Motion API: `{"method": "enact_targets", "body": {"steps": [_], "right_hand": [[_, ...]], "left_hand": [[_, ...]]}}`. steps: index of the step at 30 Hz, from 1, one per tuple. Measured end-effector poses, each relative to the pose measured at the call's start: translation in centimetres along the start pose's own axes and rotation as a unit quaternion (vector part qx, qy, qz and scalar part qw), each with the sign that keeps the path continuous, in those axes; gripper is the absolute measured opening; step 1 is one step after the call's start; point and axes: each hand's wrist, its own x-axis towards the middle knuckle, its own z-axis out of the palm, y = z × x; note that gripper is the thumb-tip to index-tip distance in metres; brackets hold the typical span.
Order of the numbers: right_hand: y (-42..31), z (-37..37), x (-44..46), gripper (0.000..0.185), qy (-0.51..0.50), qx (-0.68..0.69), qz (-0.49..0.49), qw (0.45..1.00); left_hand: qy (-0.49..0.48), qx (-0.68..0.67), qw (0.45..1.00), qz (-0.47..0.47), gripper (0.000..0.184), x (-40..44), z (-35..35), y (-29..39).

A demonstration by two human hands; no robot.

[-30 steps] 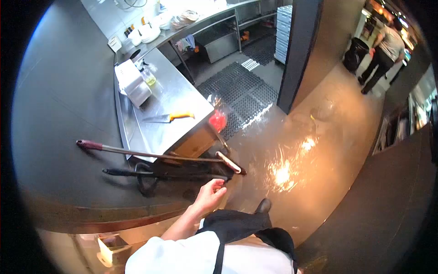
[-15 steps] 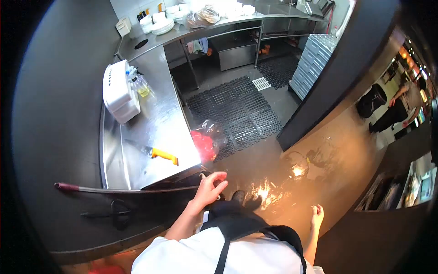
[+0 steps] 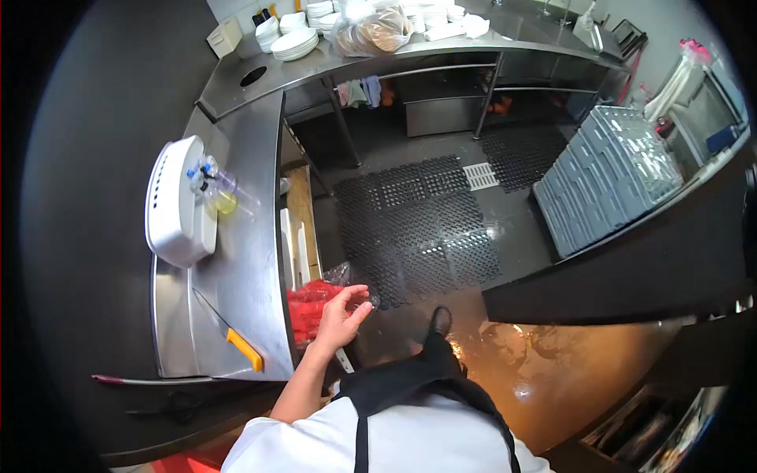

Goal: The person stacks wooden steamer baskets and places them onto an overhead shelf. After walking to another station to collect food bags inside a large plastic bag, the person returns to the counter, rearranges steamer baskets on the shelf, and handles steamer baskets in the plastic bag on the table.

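My left hand [image 3: 339, 322] hangs in the air just past the steel counter's front corner, fingers loosely curved and thumb apart, holding nothing. Behind it lies a red bundle in clear plastic [image 3: 309, 306]; whether the hand touches it I cannot tell. On the steel counter [image 3: 251, 236] to the left rests a knife with a yellow handle [image 3: 244, 349], its blade pointing away from me. Farther along stand a white box-like appliance [image 3: 172, 205] and spray bottles [image 3: 225, 197], one with yellow liquid. My right hand is out of view.
Stacked white plates [image 3: 294, 43] and a filled plastic bag [image 3: 371, 31] stand on the back counter. Black rubber mats [image 3: 418, 221] cover part of the floor. Grey stacked crates [image 3: 607, 181] stand at the right behind a dark partition [image 3: 615, 284]. The floor ahead looks shiny.
My view has shifted forward into the counter area, and the crates show more fully. My right hand has left the view, as has the person at the far right. The knife stays on the counter.
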Motion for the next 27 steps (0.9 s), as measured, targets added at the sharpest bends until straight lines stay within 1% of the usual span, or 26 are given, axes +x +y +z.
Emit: {"method": "enact_targets", "body": {"steps": [2,5,7,8,9,10,11,13,15,17,18,19,20,21,22,23,25,27], "right_hand": [[-4.8,-4.0,4.0,0.028,-0.017,-0.034,-0.038,0.999],[-15.4,-11.2,11.1,0.030,-0.006,-0.059,-0.135,0.989],[-24.7,-16.3,15.7,0.030,0.025,-0.064,-0.218,0.973],[-29.6,-18.5,18.3,0.031,0.042,-0.064,-0.257,0.963],[-34.1,-20.3,22.6,0.030,0.081,-0.093,-0.296,0.947],[-39.5,-21.9,24.0,0.030,0.127,-0.031,-0.317,0.939],[-45.8,-24.4,24.0,0.031,0.137,-0.042,-0.334,0.932],[-56.6,-27.3,23.0,0.031,0.195,-0.006,-0.367,0.909],[-64.7,-28.8,22.7,0.030,0.190,0.071,-0.405,0.891],[-69.0,-28.8,21.7,0.029,0.202,0.074,-0.435,0.874],[-72.1,-29.3,21.1,0.029,0.214,0.073,-0.458,0.860],[-73.6,-28.7,20.1,0.029,0.213,0.085,-0.489,0.842],[-73.7,-27.5,22.8,0.026,0.213,0.124,-0.506,0.827],[-74.5,-26.3,21.6,0.023,0.171,0.184,-0.472,0.845],[-75.1,-25.1,21.3,0.022,0.104,0.258,-0.432,0.858],[-75.9,-23.8,19.8,0.022,0.089,0.279,-0.422,0.858],[-77.9,-23.1,19.1,0.022,0.068,0.247,-0.415,0.873],[-82.0,-23.5,16.8,0.021,0.044,0.242,-0.388,0.888]], "left_hand": [[0.029,0.017,0.999,-0.002,0.040,3.2,0.8,1.9],[0.062,0.012,0.998,-0.004,0.039,9.1,1.7,4.7],[0.088,0.003,0.996,-0.034,0.040,12.1,1.9,5.6],[0.100,-0.003,0.994,-0.033,0.042,13.6,1.9,5.5],[0.110,-0.004,0.993,-0.028,0.045,15.0,1.5,5.0],[0.122,-0.020,0.992,-0.031,0.047,16.5,1.1,5.0],[0.134,-0.034,0.990,-0.033,0.048,18.1,0.5,4.8],[0.167,-0.070,0.983,-0.038,0.052,21.9,-1.3,3.7],[0.195,-0.139,0.970,-0.037,0.056,26.5,-3.3,3.0],[0.211,-0.119,0.969,-0.047,0.059,32.0,-5.6,3.7],[0.210,-0.110,0.970,-0.050,0.061,35.1,-6.8,3.3],[0.212,-0.117,0.968,-0.067,0.060,38.3,-7.6,3.9],[0.211,-0.132,0.968,-0.044,0.060,41.4,-8.2,3.9],[0.212,-0.144,0.966,-0.020,0.059,44.7,-8.9,4.1],[0.199,-0.160,0.967,0.016,0.058,47.7,-9.7,5.2],[0.183,-0.173,0.967,0.048,0.056,50.5,-10.4,6.3],[0.178,-0.082,0.975,0.100,0.051,56.4,-12.4,7.6],[0.164,-0.107,0.975,0.107,0.045,62.7,-14.0,8.5]]}}
